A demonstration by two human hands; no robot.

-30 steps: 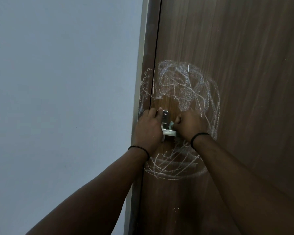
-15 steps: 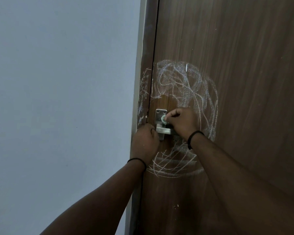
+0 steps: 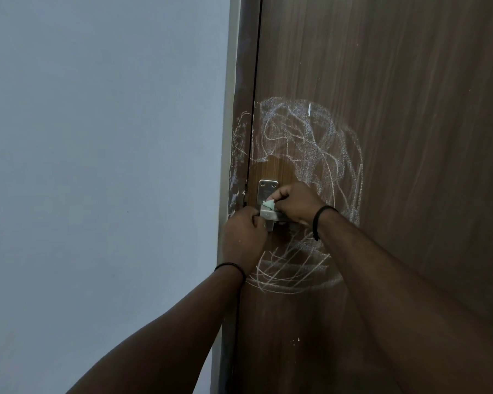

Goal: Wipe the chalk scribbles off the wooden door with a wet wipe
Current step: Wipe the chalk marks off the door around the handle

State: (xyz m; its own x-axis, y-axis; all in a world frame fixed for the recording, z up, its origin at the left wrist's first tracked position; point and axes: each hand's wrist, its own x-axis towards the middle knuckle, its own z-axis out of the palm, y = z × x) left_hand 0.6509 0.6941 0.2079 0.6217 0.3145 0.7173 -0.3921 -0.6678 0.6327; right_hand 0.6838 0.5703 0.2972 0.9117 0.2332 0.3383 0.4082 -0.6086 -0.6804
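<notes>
A plain, pale blue-grey wall (image 3: 103,166) fills the left half of the scene, smooth and bare apart from a few faint specks. Its right edge meets a narrow light-coloured trim strip (image 3: 225,137) running top to bottom, with a dark brown frame (image 3: 244,66) just beside it. The light is dim and even, with no hard shadows, and the wall looks slightly darker toward the lower corner.

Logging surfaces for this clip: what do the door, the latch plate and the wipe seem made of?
Door: wood or wood-look laminate, matte brown, vertical grain streaks. Latch plate: brushed metal, silvery sheen, screw heads at its corners. Wipe: soft, pale green cloth-like material, crumpled in the right hand.
</notes>
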